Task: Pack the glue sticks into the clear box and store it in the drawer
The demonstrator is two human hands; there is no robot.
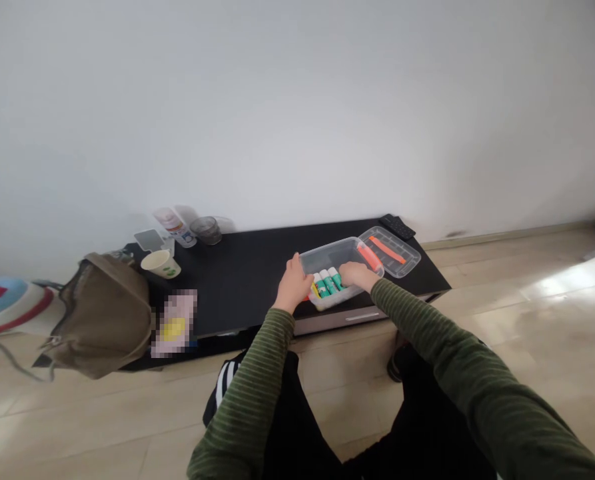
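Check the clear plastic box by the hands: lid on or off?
Off. The clear box is open-topped, glue sticks showing inside; its lid lies beside it on the table.

A single camera sits on the person's head and looks forward and steeply down, so the person's own striped sleeves and dark trousers fill the bottom of the view, running up from 6 o'clock toward the centre. The low black tabletop point(247, 273) lies across the middle, some way off, at arm's reach. Beyond it, toward 12 o'clock, a plain white wall point(297, 100) fills the upper half. Pale wooden floor point(527, 313) spreads at 3 o'clock and 8 o'clock. No second view overlaps this one.
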